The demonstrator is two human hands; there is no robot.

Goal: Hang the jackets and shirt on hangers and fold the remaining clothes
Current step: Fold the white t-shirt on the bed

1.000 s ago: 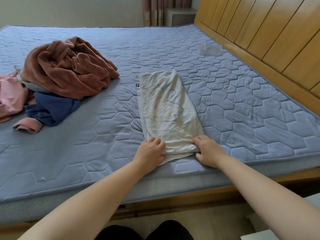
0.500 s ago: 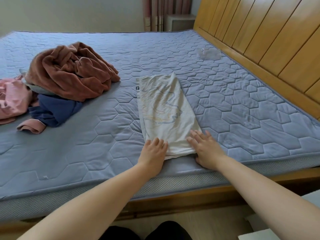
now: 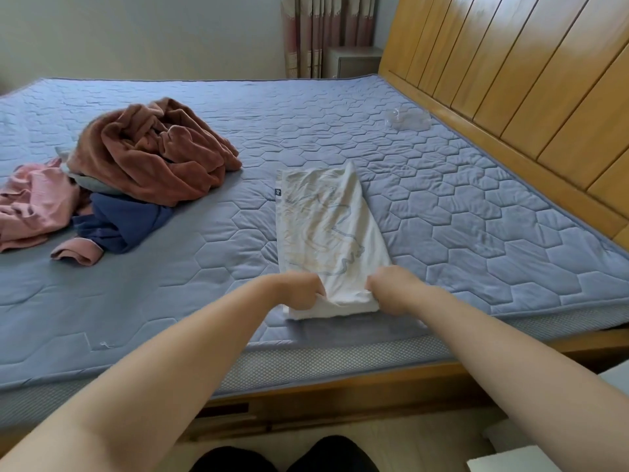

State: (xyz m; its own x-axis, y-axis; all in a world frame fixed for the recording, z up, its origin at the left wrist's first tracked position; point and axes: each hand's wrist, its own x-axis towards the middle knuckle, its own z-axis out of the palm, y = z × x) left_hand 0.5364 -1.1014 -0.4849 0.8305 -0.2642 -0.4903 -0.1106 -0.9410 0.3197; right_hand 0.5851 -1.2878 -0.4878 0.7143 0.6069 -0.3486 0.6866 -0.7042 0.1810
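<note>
A white shirt (image 3: 326, 229) with a faint line drawing lies folded into a long narrow strip on the blue quilted mattress (image 3: 476, 233), its near end lifted slightly at the bed's edge. The left hand (image 3: 299, 291) and right hand (image 3: 391, 289) each grip a near corner, fingers curled under the cloth, though the fingertips are hidden. Both forearms reach forward, close together.
</note>
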